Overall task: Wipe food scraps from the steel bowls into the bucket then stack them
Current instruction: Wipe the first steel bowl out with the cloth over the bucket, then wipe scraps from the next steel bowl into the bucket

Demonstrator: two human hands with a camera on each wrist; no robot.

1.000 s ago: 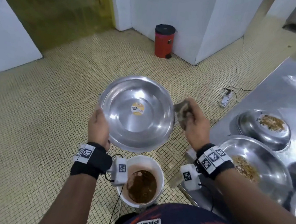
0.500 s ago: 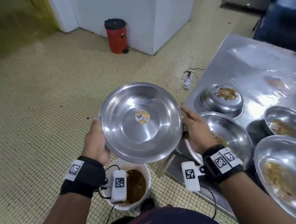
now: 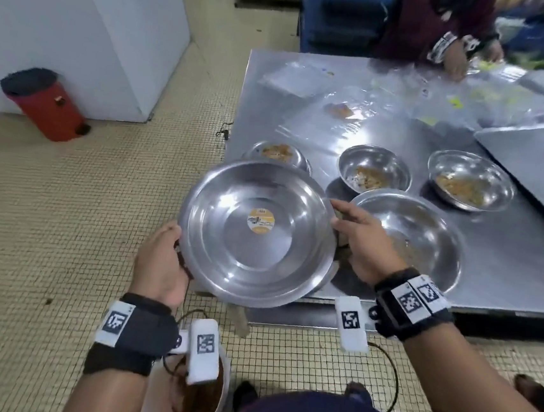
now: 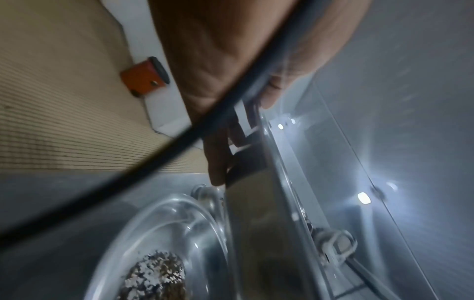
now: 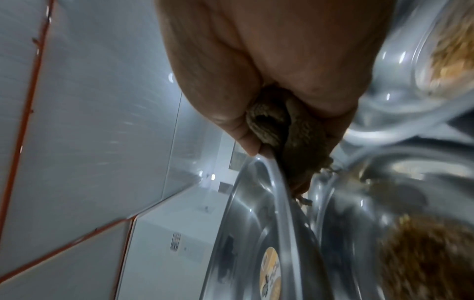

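Two hands hold one wide steel bowl up over the near edge of the steel table in the head view: the left hand curls round its left rim, and the right hand meets its right rim with the fingers reaching over the edge. That bowl looks wiped, with only a round yellow sticker at its centre. Just behind the right hand a second large bowl sits on the table with brown scraps in it, and three smaller bowls with scraps stand farther back. Below the left wrist, on the tiled floor, the white bucket holds brown slop. A red pedal bin stands well apart by the white wall, and another person's hand works at the far end of the table. From the left wrist, the fingers press the underside of the held bowl while the thumb lies over its rim; a bowl with scraps sits below, blurred. From the right wrist, the thumb and fingers pinch a brown, soiled cloth against the rim of the stickered bowl, with the scrap-filled bowl just beside it.
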